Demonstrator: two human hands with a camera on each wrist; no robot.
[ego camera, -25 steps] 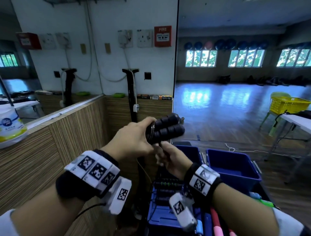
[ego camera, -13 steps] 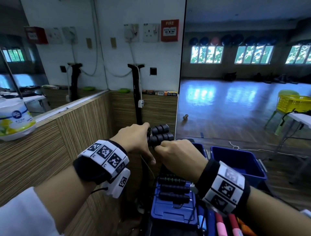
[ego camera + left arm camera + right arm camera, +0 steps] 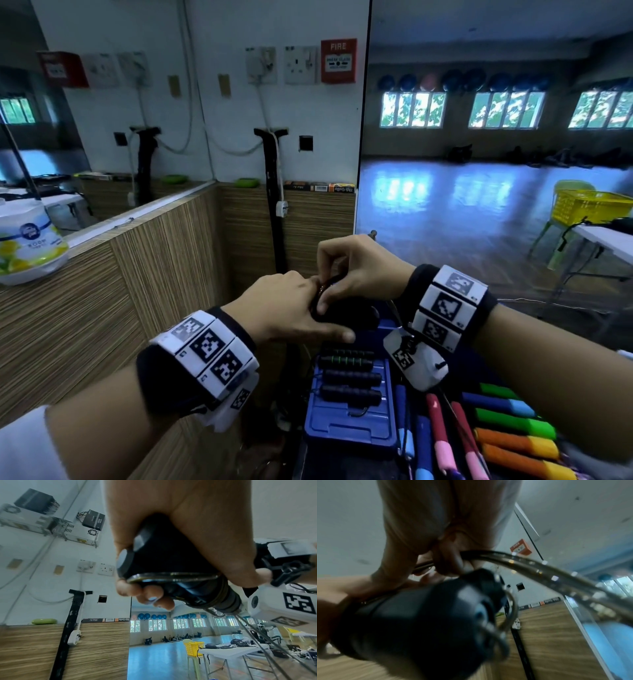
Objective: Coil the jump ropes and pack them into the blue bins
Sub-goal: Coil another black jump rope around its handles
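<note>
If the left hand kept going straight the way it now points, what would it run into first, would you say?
Most likely the right hand: the left hand points right along the black jump rope handles it grips, and the right hand's fingers pinch the cable directly at its fingertips. Depth beyond is unclear.

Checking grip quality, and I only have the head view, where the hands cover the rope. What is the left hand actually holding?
Observer: In the left wrist view, the left hand wraps both black handles, with a loop of cable across them.
Operator: And the right hand?
Observer: In the right wrist view, the right hand has its fingers pinching the cable just above the handle ends.
Operator: Any cable left loose?
Observer: Yes, loose strands trail down from the handles.
</note>
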